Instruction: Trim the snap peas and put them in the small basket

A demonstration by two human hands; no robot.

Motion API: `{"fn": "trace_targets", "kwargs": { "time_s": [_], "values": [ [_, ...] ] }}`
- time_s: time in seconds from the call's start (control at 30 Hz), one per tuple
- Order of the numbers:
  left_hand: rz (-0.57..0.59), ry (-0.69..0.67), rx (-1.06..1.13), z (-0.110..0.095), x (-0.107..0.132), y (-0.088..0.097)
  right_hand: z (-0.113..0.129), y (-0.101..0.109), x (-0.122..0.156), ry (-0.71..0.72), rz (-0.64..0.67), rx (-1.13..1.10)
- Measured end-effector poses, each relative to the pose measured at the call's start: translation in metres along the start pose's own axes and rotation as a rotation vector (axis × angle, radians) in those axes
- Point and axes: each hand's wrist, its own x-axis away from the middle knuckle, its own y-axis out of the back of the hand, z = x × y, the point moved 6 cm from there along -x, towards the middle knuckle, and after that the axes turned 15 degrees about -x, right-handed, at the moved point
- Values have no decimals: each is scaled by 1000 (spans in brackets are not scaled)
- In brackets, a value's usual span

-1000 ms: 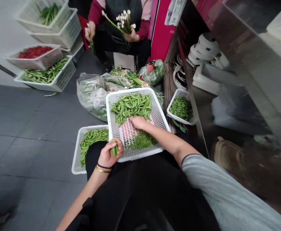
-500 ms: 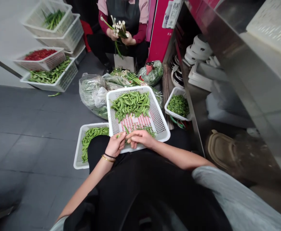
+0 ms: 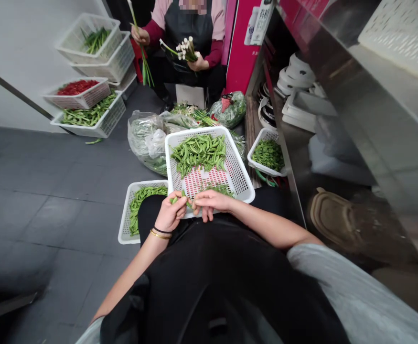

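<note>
My left hand (image 3: 171,215) and my right hand (image 3: 211,201) meet at the near rim of a white perforated basket (image 3: 245,177) resting on my lap. Both hands pinch one green pea pod (image 3: 186,199) between their fingertips. A heap of green pea pods (image 3: 198,152) fills the far half of the basket, and thin green strings (image 3: 220,190) lie near its front. A second white basket (image 3: 127,224) with more pods sits lower at my left knee.
A seated person (image 3: 189,28) opposite holds white-tipped stalks. Plastic bags of greens (image 3: 147,136) lie on the grey floor. Stacked white baskets (image 3: 94,62) with red and green vegetables stand far left. A small basket of greens (image 3: 269,155) and steel shelving with dishes are to the right.
My right hand came back from the pod heap to meet my left hand at the basket's near rim. Both now grip one pod. The person opposite raised a stalk.
</note>
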Motion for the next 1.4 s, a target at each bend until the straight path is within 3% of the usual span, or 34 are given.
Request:
{"fn": "trace_targets", "kwargs": {
  "time_s": [0.1,0.23,0.43,0.53,0.7,0.83,0.9,0.97,1.1,1.17,1.23,1.4],
  "values": [
    [44,91,-54,6,1,-2,30,13,5,253,-247,287],
    [83,118,-68,7,1,-8,61,5,10,498,-276,683],
    [138,189,89,15,-5,-22,53,-11,4,592,-416,1334],
    [28,181,130,16,-13,-11,55,-4,8,623,-452,1388],
    [-223,56,75,1,-18,23,78,32,26,611,-538,1154],
    [-261,-3,-16,-4,-17,21,65,27,12,415,-336,1009],
    [-262,-14,-55,-4,-16,16,51,14,0,321,-199,1023],
    [-273,-22,-140,-4,-15,16,43,4,-8,268,-142,1108],
    [-292,-185,-675,-26,-4,22,43,1,-6,282,-177,1336],
    [-206,-294,-1010,-41,2,14,40,-3,-1,276,-83,1464],
    [-69,-318,-1268,-47,7,3,34,-10,4,264,71,1558],
    [128,-262,-1612,-51,4,-18,25,-21,6,257,297,1582]
  ]
}}
